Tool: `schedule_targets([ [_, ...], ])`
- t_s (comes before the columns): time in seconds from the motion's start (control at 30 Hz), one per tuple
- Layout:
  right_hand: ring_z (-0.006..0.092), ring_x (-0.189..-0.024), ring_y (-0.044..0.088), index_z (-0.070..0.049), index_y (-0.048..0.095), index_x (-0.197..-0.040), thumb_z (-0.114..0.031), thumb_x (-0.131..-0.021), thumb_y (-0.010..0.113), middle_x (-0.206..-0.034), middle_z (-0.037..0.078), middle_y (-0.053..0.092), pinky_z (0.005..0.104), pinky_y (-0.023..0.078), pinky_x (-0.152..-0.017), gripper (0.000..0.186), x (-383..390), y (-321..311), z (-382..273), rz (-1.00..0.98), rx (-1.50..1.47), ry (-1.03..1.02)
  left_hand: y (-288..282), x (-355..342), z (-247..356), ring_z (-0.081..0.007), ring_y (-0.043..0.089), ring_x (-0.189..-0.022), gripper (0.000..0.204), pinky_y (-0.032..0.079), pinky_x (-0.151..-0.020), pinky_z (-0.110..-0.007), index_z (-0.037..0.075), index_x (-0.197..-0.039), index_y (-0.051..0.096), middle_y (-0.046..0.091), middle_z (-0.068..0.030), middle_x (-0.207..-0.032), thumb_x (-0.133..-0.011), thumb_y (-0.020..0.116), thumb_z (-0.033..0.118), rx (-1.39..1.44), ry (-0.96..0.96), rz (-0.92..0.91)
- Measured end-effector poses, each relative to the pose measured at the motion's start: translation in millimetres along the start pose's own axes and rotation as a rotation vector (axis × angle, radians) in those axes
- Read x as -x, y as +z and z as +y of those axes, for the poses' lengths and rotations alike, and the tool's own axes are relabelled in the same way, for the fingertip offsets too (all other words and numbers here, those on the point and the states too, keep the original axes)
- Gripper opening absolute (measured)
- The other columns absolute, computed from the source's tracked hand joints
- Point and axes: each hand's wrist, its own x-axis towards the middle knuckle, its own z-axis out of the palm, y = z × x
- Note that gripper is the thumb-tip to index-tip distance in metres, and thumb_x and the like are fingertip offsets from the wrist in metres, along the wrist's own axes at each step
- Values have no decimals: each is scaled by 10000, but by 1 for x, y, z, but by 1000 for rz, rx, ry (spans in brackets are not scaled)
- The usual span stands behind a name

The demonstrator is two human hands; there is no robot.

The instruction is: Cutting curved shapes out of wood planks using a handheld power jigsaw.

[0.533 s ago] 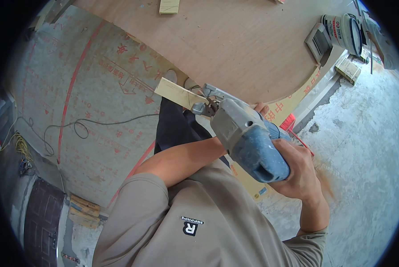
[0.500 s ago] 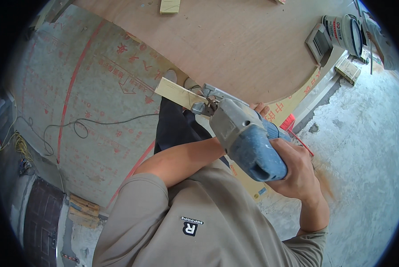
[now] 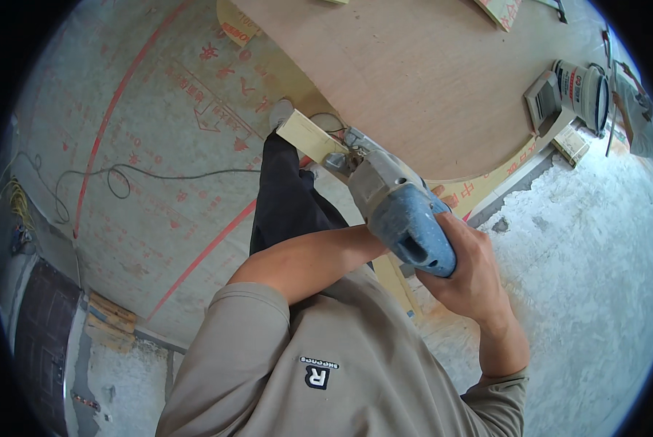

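Two hands sit close together by the near edge of the plywood sheet [image 3: 428,95]. Your right hand [image 3: 463,266] is wrapped round the jigsaw [image 3: 399,207] beside that edge; your left hand [image 3: 438,192] shows only fingertips past the tool, so its grip cannot be told. The pale yellow board [image 3: 308,138] juts out left of the plywood sheet, seen over your dark trouser leg [image 3: 286,186]. If poorly supported, the board could chatter or twist and bind the blade; a kick might then catch those hidden fingers or your leg.
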Motion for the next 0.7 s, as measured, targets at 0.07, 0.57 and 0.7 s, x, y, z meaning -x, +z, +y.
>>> schedule_targets([
  [0.07,426,-846,680,-6,637,-1090,-40,-691,785,-919,205,667,427,547,-755,427,-1,-2,2,-50,16,21,0,0,7,-204,178,-1600,756,123,-1338,-424,168,-1672,145,253,-74,-1714,-1079,336,596,844,-159,-35],
  [0.57,437,-837,682,-15,617,-1045,-67,-698,808,-905,213,665,451,542,-739,400,-6,-6,0,-142,39,64,4,-16,8,-76,613,-1105,291,497,-1064,-271,99,-1304,591,658,-36,-1183,-1115,536,314,1449,-340,212],
  [0.7,435,-831,687,-14,618,-1049,-62,-703,799,-911,211,671,447,547,-746,393,-7,-3,-1,-146,13,84,9,-8,22,-69,617,-985,197,528,-980,-259,100,-1183,620,648,-12,-1037,-1093,590,273,1053,-182,367],
])
